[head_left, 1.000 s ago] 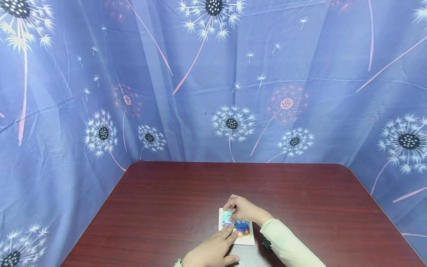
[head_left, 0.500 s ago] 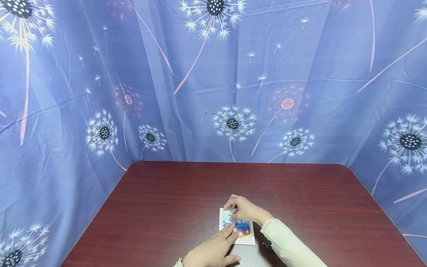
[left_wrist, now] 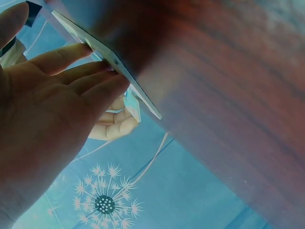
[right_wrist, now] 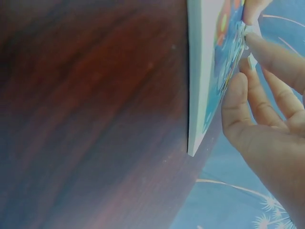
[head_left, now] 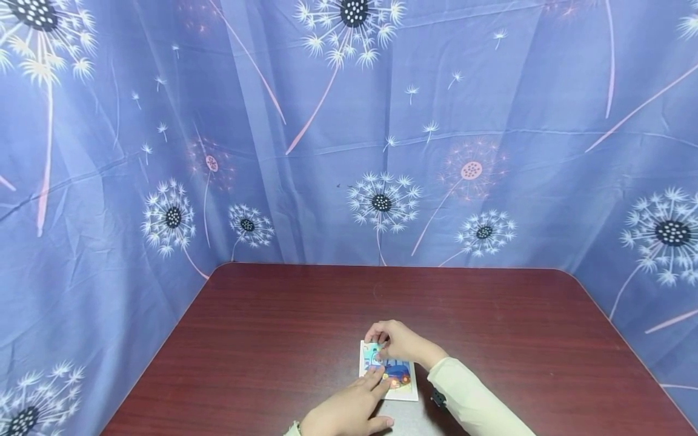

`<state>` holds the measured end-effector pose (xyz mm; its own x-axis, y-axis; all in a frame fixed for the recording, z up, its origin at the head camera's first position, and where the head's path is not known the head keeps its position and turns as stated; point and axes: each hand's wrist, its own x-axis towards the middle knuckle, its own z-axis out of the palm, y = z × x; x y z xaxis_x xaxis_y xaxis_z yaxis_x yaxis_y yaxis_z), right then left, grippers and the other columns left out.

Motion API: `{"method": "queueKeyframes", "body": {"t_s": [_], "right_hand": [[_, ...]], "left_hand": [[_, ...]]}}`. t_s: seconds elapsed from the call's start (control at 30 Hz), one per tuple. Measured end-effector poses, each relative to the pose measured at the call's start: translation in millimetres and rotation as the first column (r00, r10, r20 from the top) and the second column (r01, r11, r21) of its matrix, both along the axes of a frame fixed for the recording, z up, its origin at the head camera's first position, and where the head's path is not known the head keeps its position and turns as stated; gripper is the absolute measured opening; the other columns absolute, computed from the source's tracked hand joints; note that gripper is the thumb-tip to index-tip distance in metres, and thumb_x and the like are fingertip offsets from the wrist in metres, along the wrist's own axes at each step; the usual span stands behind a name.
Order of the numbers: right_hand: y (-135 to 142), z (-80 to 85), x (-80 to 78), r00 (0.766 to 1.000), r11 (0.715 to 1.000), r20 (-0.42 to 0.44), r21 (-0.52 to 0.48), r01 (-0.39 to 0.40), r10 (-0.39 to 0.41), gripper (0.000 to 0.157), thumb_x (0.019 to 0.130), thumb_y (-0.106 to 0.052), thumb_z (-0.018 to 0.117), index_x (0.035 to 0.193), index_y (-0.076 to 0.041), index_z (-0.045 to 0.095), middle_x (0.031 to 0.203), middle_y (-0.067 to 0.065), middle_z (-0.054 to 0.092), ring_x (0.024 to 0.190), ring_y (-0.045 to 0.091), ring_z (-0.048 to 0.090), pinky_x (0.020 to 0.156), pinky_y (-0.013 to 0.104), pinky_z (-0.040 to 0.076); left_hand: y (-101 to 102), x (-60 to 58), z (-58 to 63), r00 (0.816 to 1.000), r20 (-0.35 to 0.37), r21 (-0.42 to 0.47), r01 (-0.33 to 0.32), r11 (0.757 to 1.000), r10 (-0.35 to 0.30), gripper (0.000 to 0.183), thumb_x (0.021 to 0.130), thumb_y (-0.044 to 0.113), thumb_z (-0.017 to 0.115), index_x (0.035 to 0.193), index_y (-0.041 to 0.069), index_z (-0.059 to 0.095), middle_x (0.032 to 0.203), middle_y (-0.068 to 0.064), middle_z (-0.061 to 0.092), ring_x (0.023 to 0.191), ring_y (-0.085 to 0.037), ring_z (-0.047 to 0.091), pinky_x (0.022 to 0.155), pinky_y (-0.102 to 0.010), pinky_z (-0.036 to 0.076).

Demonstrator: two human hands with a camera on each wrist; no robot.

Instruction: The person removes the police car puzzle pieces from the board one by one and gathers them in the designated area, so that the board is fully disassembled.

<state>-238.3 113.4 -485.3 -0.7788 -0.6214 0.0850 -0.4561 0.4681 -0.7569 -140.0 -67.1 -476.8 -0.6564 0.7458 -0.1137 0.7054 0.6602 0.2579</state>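
A flat puzzle board [head_left: 400, 392] with a white border and a colourful picture of a blue vehicle lies on the table in the head view. My left hand [head_left: 349, 404] reaches over its near-left part, fingers extended and fingertips resting on the picture. At the board's far side, my right hand [head_left: 402, 343] has its fingers bent down and pinches a small flat puzzle piece [left_wrist: 132, 105], tilted up from the board in the left wrist view. From the right wrist, the board [right_wrist: 202, 95] appears edge-on, with the right thumb [right_wrist: 235, 90] close against its face.
The dark red wooden table [head_left: 262, 327] extends around the board on all sides. A blue curtain [head_left: 316, 200] with dandelion prints hangs behind it and along both sides. Below the right sleeve [head_left: 469, 393] shows a small black object [head_left: 438, 398] at the wrist.
The head view shifts very slightly. Both hands stay at the board in nearly the same pose, the right fingers moving only a little.
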Motion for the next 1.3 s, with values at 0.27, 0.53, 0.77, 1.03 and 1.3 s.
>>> {"method": "queueKeyframes", "body": {"t_s": [0.27,0.53,0.77,1.03,1.3], "right_hand": [[2,-1.1,-0.6,1.0,0.998,0.017,-0.054,0.024,-0.024,0.016,0.086,0.007,0.064,0.098,-0.002,0.069,0.089,0.008,0.068,0.079,0.012,0.061,0.069,0.022,0.05],[3,-6.7,-3.9,0.994,0.982,0.11,-0.188,0.034,-0.013,0.011,0.086,0.009,0.063,0.096,0.007,0.068,0.083,0.017,0.067,0.072,0.009,0.06,0.063,0.019,0.051],[6,-9.3,-5.9,0.99,0.977,0.137,-0.205,0.065,-0.037,0.01,0.087,0.01,0.061,0.095,0.01,0.067,0.082,0.023,0.067,0.069,0.02,0.063,0.06,0.026,0.054],[19,-1.6,-5.4,0.985,0.971,0.17,-0.225,0.081,-0.043,0.011,0.089,0.005,0.061,0.098,0.009,0.068,0.087,0.022,0.069,0.073,0.028,0.067,0.066,0.039,0.057],[35,5.0,-4.8,0.989,0.976,0.133,-0.198,0.088,-0.062,0.012,0.089,0.004,0.062,0.098,0.009,0.068,0.088,0.02,0.069,0.073,0.014,0.063,0.064,0.023,0.054]], "left_hand": [[0,0.1,-2.3,1.0,-0.003,0.003,-0.004,1.0,0.004,0.067,0.095,0.05,0.051,0.144,0.006,0.043,0.149,-0.015,0.039,0.138,-0.025,0.036,0.108,-0.036,0.036],[0,0.3,-2.1,1.0,-0.026,0.003,0.0,1.0,0.0,0.066,0.095,0.05,0.051,0.143,0.006,0.044,0.148,-0.014,0.041,0.138,-0.025,0.036,0.107,-0.036,0.037],[0,1.0,-0.5,0.999,-0.038,-0.001,0.009,1.0,-0.009,0.065,0.095,0.049,0.052,0.142,0.004,0.045,0.147,-0.014,0.042,0.138,-0.025,0.036,0.107,-0.037,0.037],[0,1.4,0.4,1.0,-0.018,-0.012,-0.004,1.0,0.004,0.065,0.095,0.049,0.053,0.143,0.006,0.044,0.148,-0.013,0.041,0.139,-0.025,0.035,0.108,-0.036,0.036],[1,1.9,-0.3,1.0,-0.016,-0.008,-0.016,1.0,0.016,0.065,0.094,0.048,0.054,0.144,0.006,0.044,0.149,-0.013,0.04,0.139,-0.025,0.034,0.108,-0.037,0.036]]}}
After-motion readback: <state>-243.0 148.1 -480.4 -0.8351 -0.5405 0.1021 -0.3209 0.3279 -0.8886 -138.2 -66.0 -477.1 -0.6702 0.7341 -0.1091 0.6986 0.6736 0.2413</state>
